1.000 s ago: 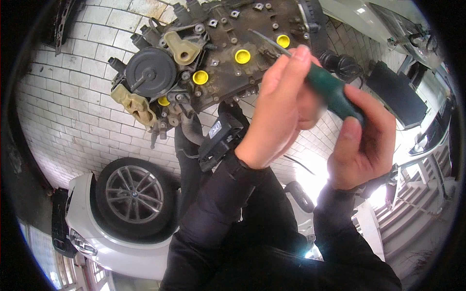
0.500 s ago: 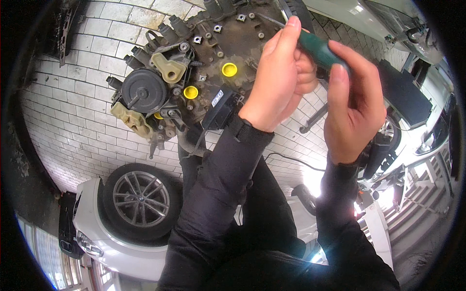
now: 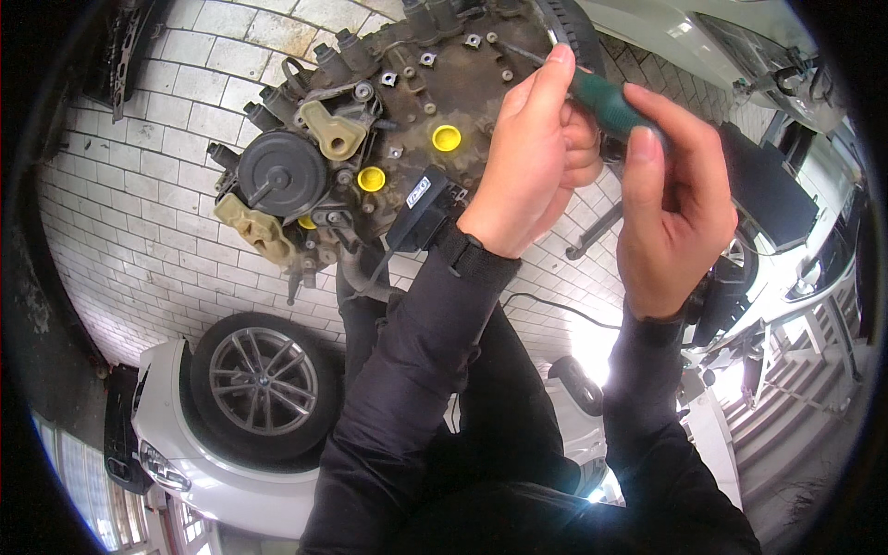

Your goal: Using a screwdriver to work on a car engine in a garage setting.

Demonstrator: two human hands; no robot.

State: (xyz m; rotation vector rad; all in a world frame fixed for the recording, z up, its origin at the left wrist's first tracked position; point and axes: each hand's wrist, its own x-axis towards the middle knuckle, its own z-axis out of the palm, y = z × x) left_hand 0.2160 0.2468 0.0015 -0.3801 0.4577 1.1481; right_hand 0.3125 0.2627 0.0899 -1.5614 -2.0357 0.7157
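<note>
A screwdriver with a dark green handle (image 3: 610, 100) is held in my right hand (image 3: 680, 194); its fingers and thumb pinch the back end of the handle. The thin shaft points left over the engine. My left hand (image 3: 532, 153) is curled closed beside the front of the handle, with its thumb raised. Whatever lies inside those fingers is hidden; a thin bright strip shows by the thumb tip. Below and beyond the hands is a dirty engine (image 3: 462, 83), with two yellow round caps, the left cap (image 3: 371, 178) and the right cap (image 3: 446, 138).
On the engine sit a round black cover (image 3: 282, 173), beige brackets (image 3: 333, 131) and a black box (image 3: 413, 217) with a white label. A white car (image 3: 222, 495) with its wheel (image 3: 264, 379) is at lower left. A black cable (image 3: 564, 303) lies on the tiled floor (image 3: 120, 194).
The view has shifted slightly, so the engine appears a little to the right. Both hands keep nearly the same pose around the screwdriver.
</note>
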